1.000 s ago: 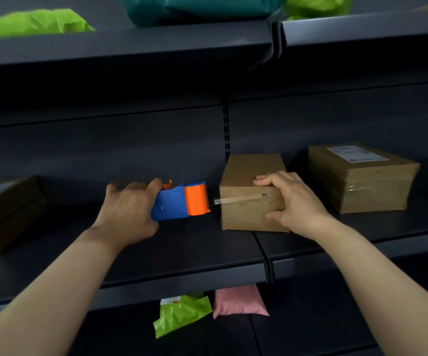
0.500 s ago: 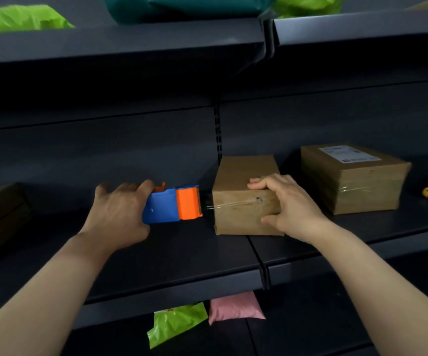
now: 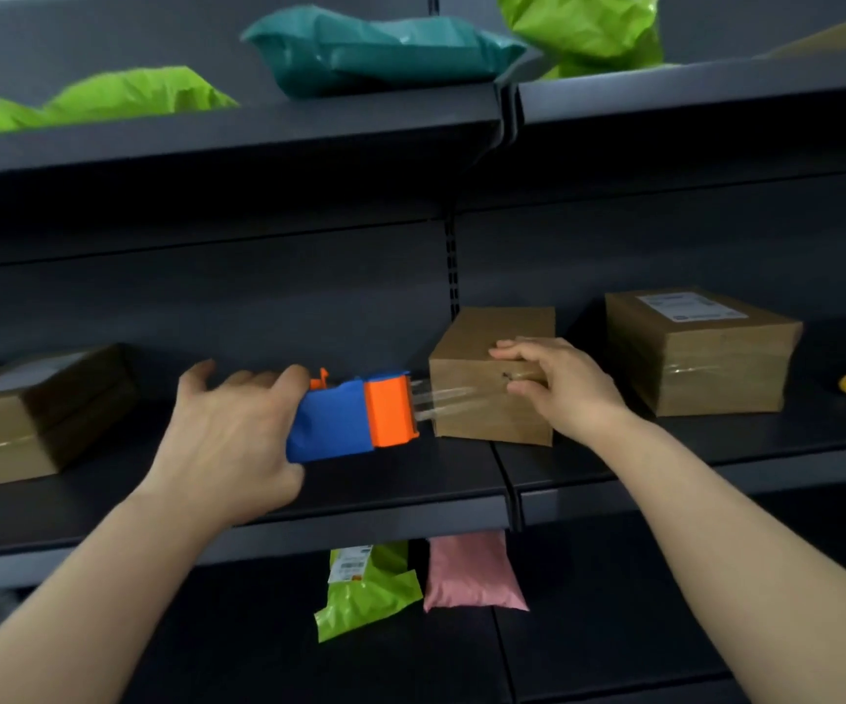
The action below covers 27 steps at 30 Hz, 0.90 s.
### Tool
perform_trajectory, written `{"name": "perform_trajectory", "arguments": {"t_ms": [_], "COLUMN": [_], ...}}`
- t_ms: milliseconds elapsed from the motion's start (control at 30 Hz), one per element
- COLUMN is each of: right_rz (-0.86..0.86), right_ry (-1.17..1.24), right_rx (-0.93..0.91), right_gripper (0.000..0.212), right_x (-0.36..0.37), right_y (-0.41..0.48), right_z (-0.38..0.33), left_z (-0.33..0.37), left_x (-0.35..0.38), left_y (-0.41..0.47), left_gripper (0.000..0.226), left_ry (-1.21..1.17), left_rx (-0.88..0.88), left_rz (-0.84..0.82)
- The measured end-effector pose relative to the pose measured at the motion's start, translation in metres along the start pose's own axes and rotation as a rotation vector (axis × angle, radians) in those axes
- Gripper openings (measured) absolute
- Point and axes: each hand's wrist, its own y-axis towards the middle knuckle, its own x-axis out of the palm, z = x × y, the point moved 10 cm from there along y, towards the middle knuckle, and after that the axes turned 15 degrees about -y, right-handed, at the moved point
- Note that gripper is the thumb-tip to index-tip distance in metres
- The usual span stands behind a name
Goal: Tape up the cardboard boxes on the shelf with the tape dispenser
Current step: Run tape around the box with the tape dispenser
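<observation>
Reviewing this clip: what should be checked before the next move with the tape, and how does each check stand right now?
1. Left hand grips dispenser: ok.
2. Right hand holds box at its top front edge: ok.
3. Tape spans from dispenser to box front: ok.
4. Tape end stuck down under the right hand: cannot tell, hidden.
5. Box sits flat on shelf, back from the edge: ok.

A blue-and-orange tape dispenser point(image 3: 349, 421) is tilted just left of the middle cardboard box point(image 3: 497, 330); clear tape point(image 3: 441, 398) is stretched between them.
</observation>
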Motion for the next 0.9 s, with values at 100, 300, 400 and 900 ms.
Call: {"name": "perform_trajectory", "arguments": {"t_ms": [100,300,400,900], "right_rz": [-0.022,-0.094,-0.096,0.016], "right_ry": [0.005,0.065,0.092,0.137], "right_rx": [0.009,-0.033,-0.057,-0.034], "right_gripper": [0.042,0.042,0.040,0.035], "right_x": [0.000,0.004,0.004,-0.002], "right_y": [0.001,0.002,0.003,0.001], "right_z": [0.001,0.002,0.001,0.001], "left_z": [0.013,-0.008,-0.015,-0.033], "left_x": [-0.012,0.011,0.017,0.051], "left_y": [-0.010,-0.008,-0.001,0.025], "left_gripper": [0.054,0.064,0.066,0.068], "left_ry": [0.036,0.078,0.074,0.031], "left_rx": [0.020,-0.173,-0.195,-0.258], "left_rz": [0.021,-0.156,-0.158,-0.286]}}
